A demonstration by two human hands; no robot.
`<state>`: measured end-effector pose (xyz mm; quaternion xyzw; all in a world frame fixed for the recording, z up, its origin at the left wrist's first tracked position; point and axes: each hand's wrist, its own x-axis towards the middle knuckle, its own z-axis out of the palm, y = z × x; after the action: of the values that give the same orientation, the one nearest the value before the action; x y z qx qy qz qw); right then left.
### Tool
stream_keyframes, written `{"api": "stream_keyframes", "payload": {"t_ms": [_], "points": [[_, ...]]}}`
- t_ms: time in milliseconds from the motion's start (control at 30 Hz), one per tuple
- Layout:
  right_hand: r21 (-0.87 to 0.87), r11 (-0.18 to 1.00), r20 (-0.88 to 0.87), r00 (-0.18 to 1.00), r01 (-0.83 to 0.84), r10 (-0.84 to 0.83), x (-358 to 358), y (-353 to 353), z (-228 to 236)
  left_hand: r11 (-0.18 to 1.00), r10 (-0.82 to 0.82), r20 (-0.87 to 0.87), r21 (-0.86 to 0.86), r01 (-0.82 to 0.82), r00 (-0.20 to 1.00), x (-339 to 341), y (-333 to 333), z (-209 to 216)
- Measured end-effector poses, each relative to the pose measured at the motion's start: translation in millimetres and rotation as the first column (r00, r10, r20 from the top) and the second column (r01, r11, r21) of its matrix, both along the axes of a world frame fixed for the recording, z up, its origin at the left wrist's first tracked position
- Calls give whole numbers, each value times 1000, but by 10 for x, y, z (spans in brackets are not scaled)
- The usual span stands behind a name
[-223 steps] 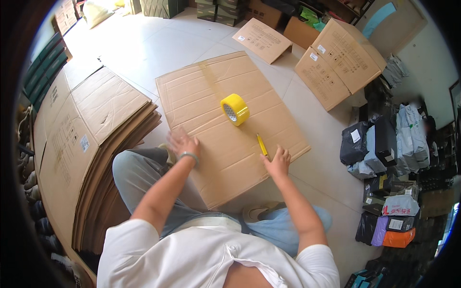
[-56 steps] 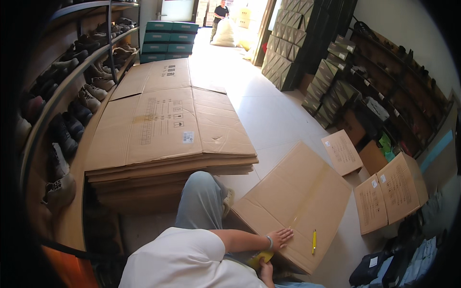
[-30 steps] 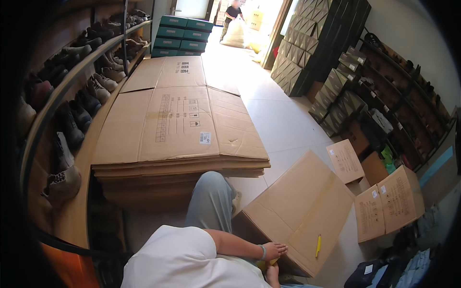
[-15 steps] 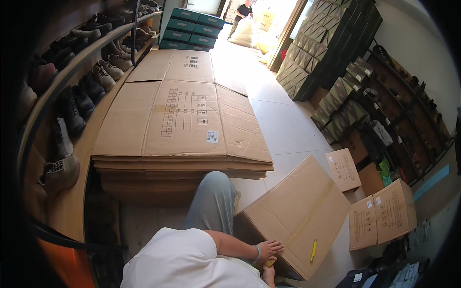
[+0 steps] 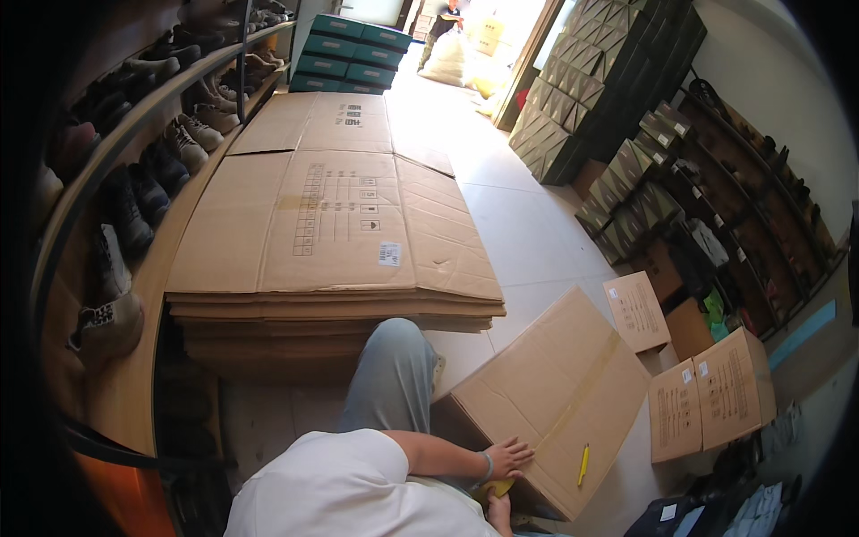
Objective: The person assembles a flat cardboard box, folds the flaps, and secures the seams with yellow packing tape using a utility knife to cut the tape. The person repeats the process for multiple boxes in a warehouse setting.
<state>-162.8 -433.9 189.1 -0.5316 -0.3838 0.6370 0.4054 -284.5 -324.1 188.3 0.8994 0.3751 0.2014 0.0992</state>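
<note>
A large closed cardboard box (image 5: 546,385) stands at an angle in front of me, with a strip of tape along its top. My left hand (image 5: 510,459), a band at its wrist, lies with fingers stretched out over the box's near left edge. Just below it, my right hand (image 5: 498,514) is closed at the box's near side on a yellow roll of tape (image 5: 495,489), partly hidden by the hands. A yellow marker pen (image 5: 583,465) rests on the box top, to the right of both hands.
Flattened cartons (image 5: 340,233) are stacked ahead, beside a shoe rack (image 5: 201,72) on the left. Smaller cardboard boxes (image 5: 711,394) stand at right. Shoe boxes (image 5: 573,89) are piled high farther back. A person (image 5: 445,22) is by a white sack (image 5: 445,61) at the doorway.
The view has shifted slightly. More of the yellow roll shows between my hands, while my left hand stays on the box. The person at the doorway has changed posture.
</note>
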Motion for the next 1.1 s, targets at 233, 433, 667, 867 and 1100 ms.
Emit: {"api": "stream_keyframes", "payload": {"t_ms": [233,433,667,867,1100], "points": [[-12,1000,-3,1000,-8,8,44,-28,6,1000,17,-23,-7,-17,1000,155,215,9],[-53,999,-18,1000,9,-10,139,-15,-240,998,56,-149,-30,-61,987,271,459,145],[-10,1000,48,999,-7,8,181,-48,-351,992,64,-240,-90,-88,969,432,718,174],[46,994,417,906,-98,70,132,-18,-191,982,87,-317,-133,-135,945,633,1027,290],[-5,999,351,936,44,-39,-62,-54,113,967,162,-345,-133,-219,924,819,1454,230]]}}
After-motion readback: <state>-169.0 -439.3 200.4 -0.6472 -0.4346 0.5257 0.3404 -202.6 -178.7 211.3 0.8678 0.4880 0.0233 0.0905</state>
